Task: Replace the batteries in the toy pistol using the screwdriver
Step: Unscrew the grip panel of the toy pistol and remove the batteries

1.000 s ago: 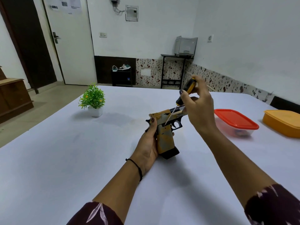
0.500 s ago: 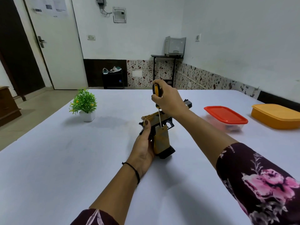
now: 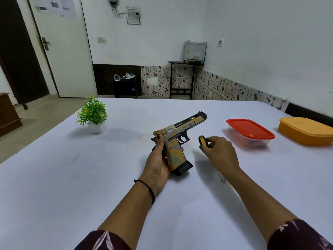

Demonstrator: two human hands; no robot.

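We are sitting at the white table (image 3: 54, 177) filling the lower frame; at centre, our left hand (image 3: 158, 165) is gripping the tan toy pistol (image 3: 174, 150) by its handle, muzzle pointing upper right; just right of it, apart, our right hand (image 3: 221, 154) is clutching the yellow-and-black screwdriver (image 3: 202, 140), shaft pointing down towards us.

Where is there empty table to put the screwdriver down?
Bare table lies between the potted plant and the toy pistol, and near you, left of the left hand. Crowded: right hand to red-lidded box.
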